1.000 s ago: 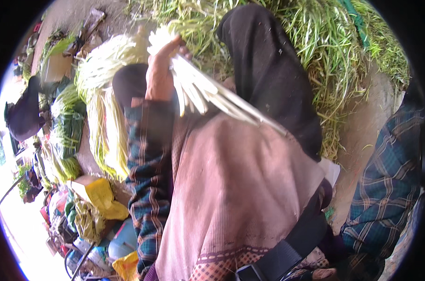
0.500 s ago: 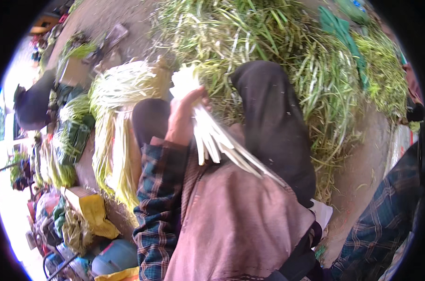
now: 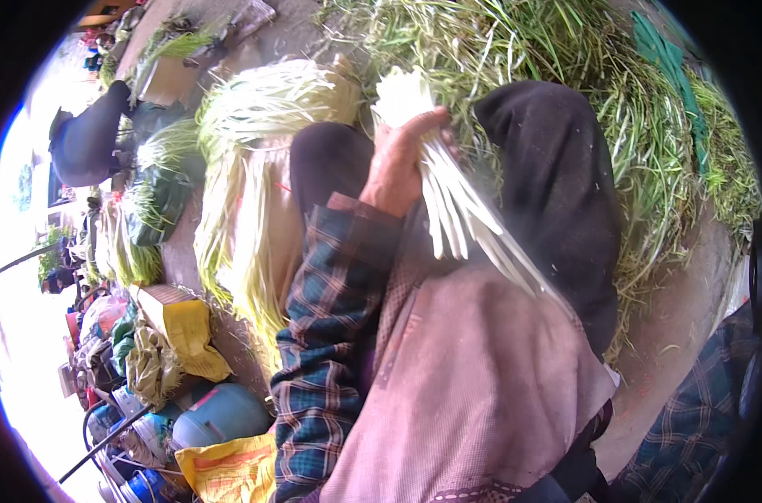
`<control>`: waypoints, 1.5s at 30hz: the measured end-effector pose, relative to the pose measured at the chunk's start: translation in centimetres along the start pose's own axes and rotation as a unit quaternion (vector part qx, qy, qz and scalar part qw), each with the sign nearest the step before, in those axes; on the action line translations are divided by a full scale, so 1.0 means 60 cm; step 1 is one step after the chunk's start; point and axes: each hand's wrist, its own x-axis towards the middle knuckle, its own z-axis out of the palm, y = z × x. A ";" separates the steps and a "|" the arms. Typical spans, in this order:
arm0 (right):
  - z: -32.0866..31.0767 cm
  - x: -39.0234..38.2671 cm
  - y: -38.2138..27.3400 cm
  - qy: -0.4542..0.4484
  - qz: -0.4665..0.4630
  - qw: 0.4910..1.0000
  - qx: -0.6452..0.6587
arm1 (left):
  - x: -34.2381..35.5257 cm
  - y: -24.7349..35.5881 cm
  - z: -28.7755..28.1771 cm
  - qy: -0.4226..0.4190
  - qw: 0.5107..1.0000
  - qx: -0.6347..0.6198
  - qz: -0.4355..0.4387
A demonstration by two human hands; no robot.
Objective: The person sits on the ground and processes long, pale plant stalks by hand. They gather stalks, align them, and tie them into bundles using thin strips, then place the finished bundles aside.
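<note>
Left hand [image 3: 395, 163] sat centre-upper frame, fingers wrapped tight round a bunch of white stalks [image 3: 456, 210], gripped near the cut ends, which stuck up past the knuckles while the long pale lengths trailed down and right across the pink apron [image 3: 473, 377]. I judged the grip was kept high so the ends stayed level and the bundle hung together. Plaid sleeve [image 3: 330, 335] ran up from the lower edge to that hand. Right hand I couldn't find; only a bit of plaid cloth showed at the lower right edge, so I couldn't tell its state. Two dark-clad knees [image 3: 557, 184] framed the bunch, so I took it the person was crouched low with the stalks over the lap. Behind, a big loose heap of green stalks [image 3: 616, 75] filled the upper right, close within reach. Left of centre lay sorted pale bundles [image 3: 255, 168], laid side by side, ends aligned. No worktop, all on bare dusty ground [image 3: 683, 318]. Lower left: yellow sacks [image 3: 184, 331], a blue plastic container [image 3: 217, 415], mixed clutter. Another person in dark clothes [image 3: 87, 138] bent over at upper left. Outdoor, bright daylight at left rim.
</note>
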 end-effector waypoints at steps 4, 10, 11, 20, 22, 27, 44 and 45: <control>0.004 0.003 -0.004 -0.006 -0.005 1.000 0.001 | -0.005 0.004 0.012 0.041 0.997 0.038 -0.052; 0.002 0.008 -0.013 -0.013 -0.006 1.000 -0.003 | -0.003 0.008 0.016 0.057 0.997 -0.013 -0.044; 0.001 0.009 -0.013 -0.014 -0.007 1.000 -0.003 | -0.003 0.007 0.015 0.057 0.997 -0.012 -0.045; 0.006 0.011 -0.010 -0.019 -0.020 1.000 -0.002 | -0.002 -0.005 0.009 0.053 0.998 0.027 -0.007; 0.006 0.012 -0.012 -0.022 -0.018 1.000 0.000 | -0.002 -0.010 0.007 0.069 0.998 0.013 -0.007; 0.004 0.013 -0.016 -0.024 -0.020 0.999 -0.008 | 0.003 -0.009 0.010 0.048 0.999 -0.015 0.007; -0.004 0.017 -0.020 -0.024 -0.034 0.999 -0.009 | -0.005 0.008 0.020 0.069 0.997 -0.020 -0.033; -0.005 0.018 -0.019 -0.023 -0.033 0.999 -0.008 | -0.005 0.008 0.020 0.077 0.996 -0.004 -0.036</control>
